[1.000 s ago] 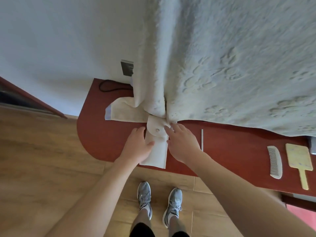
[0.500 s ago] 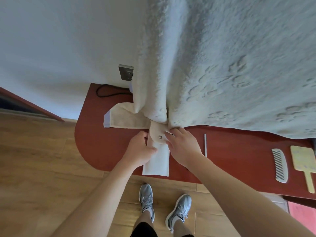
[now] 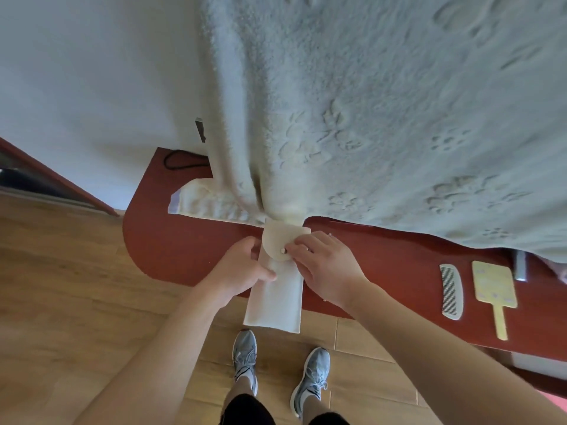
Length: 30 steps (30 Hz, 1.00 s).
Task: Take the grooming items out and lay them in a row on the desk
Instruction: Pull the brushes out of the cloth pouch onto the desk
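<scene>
A cream fabric pouch (image 3: 276, 299) with a rounded snap flap lies on the red-brown desk (image 3: 171, 246), its lower end hanging over the front edge. My left hand (image 3: 239, 268) holds the pouch's left side, thumb across its front. My right hand (image 3: 325, 265) pinches the flap by the snap with its fingertips. At the desk's right lie a white comb (image 3: 451, 291) and, beside it, a yellow hand mirror (image 3: 494, 289) with its handle toward me. What the pouch holds is hidden.
A large fluffy white towel (image 3: 383, 118) hangs down over the back of the desk and hides much of it. A folded cream cloth (image 3: 208, 204) lies at the back left by a black cable (image 3: 181, 161). A grey object (image 3: 520, 265) sits at far right.
The pouch has slid toward me and now overhangs the desk edge further. My right fingers have moved onto the flap's snap, and my left hand has shifted down the pouch.
</scene>
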Tool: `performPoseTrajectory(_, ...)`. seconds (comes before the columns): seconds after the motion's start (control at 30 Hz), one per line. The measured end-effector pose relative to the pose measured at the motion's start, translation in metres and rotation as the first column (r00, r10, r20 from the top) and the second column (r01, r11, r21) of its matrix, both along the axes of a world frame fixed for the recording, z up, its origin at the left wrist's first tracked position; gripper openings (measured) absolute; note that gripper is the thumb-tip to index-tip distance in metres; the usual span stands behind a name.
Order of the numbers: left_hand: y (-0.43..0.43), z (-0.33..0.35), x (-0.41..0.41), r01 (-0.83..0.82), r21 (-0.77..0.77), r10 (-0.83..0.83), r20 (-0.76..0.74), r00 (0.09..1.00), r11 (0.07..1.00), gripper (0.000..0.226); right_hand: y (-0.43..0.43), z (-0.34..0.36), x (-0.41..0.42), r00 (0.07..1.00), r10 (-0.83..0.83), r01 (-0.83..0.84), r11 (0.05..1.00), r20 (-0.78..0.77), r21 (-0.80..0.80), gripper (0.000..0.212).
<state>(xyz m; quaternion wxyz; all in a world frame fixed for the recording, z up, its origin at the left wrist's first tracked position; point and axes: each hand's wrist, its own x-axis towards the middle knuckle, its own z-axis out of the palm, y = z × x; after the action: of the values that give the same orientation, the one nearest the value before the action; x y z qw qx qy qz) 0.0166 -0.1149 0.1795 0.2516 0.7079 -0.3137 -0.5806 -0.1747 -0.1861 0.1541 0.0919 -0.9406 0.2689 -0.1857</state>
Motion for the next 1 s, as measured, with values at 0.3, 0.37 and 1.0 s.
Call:
performPoseTrajectory(0.3,0.004,0.042,-0.089,-0.002,-0.132,0.001,-0.013,1.000,0.991,0.049,-0.002,0.045,-0.085,0.996,-0.022,0.032,0.993,0.089,-0.110,0.021)
performPoseTrajectory(0.37,0.007,0.046,-0.103,-0.009,-0.150,0.007,-0.012,1.000,0.989,0.049,0.002,0.052,-0.098,0.995,-0.041,0.052,0.992,0.095,-0.115,0.020)
performPoseTrajectory(1.0,0.015,0.079,-0.120,0.038,-0.206,-0.055,-0.077,0.995,0.978,0.048,0.011,0.109,-0.113,0.949,-0.234,0.240,0.971,0.214,-0.006,0.013)
